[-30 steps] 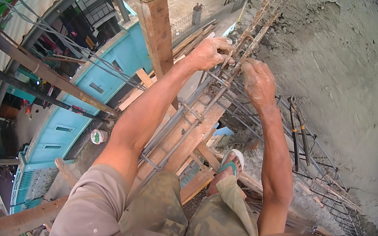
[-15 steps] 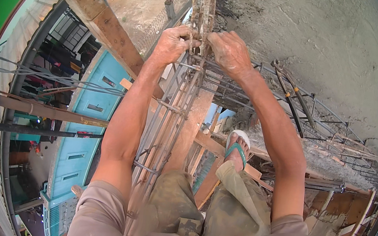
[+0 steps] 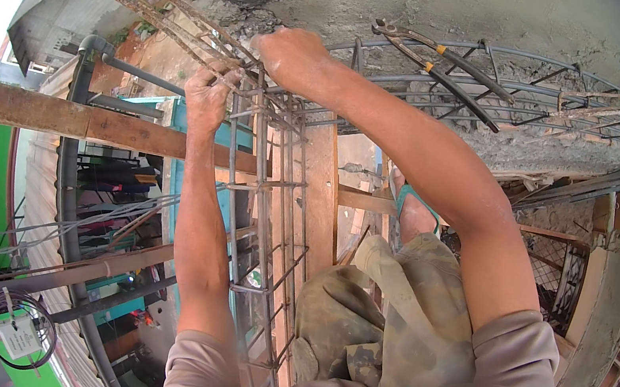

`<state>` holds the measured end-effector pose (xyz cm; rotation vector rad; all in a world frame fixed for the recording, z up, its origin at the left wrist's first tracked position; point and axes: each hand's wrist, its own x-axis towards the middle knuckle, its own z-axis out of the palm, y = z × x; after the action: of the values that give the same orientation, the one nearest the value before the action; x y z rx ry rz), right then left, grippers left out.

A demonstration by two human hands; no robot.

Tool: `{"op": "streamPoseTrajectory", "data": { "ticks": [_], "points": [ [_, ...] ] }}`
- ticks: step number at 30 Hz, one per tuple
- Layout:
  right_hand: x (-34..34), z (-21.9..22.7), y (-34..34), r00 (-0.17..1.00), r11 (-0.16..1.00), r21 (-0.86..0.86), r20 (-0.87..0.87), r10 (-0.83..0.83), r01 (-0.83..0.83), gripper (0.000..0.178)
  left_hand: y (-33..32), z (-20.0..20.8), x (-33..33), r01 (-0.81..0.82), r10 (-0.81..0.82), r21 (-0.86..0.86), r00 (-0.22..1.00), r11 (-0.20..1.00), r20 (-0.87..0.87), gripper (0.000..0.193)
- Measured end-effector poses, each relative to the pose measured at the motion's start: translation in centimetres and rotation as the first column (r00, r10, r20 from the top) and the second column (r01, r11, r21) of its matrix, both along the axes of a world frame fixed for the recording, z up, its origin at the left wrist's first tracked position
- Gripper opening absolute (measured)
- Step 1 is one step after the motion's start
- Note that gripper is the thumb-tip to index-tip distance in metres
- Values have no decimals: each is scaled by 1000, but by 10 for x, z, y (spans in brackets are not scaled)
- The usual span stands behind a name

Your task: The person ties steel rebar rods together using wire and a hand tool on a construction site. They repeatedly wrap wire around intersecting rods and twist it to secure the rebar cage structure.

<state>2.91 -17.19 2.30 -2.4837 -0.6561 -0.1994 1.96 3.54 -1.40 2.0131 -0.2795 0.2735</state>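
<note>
My left hand (image 3: pixel 208 96) is closed, its fingertips pinched against the lower of the rusty steel bars (image 3: pixel 149 9) that run out to the upper left. Just above it and to the right, my right hand (image 3: pixel 292 56) is curled shut beside the same bars. Whatever lies between the fingers of either hand is hidden. Under both hands is the top end of a rebar cage (image 3: pixel 258 194), long bars joined by square stirrups. A pair of pincers (image 3: pixel 440 73) with black handles and yellow bands rests on a second rebar cage (image 3: pixel 557 98) at the right.
Rough grey concrete (image 3: pixel 465 12) spans the far side. A wooden beam (image 3: pixel 96 120) crosses at the left, above twisted cables (image 3: pixel 80 231) and a pipe (image 3: pixel 72 150). Planks (image 3: pixel 322 203) stand along the cage. My sandalled foot (image 3: pixel 417 219) is braced near a timber.
My view has swung round, so the upright bars now slant to the upper left. Both hands stay at the bars' joint; the right now sits higher than the left.
</note>
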Motion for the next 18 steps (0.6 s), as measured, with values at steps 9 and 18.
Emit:
{"op": "streamPoseTrajectory", "data": {
  "ticks": [9, 18],
  "points": [
    [-7, 37, -4, 975, 932, -303, 45, 219, -196, 18, 2, 1, 0, 52, -52, -70, 999, 996, -4, 17],
    [5, -5, -11, 814, 899, -373, 432, 387, -229, 15, -4, 3, -3, 31, -31, -62, 1000, 998, 0, 17]
  ]
}}
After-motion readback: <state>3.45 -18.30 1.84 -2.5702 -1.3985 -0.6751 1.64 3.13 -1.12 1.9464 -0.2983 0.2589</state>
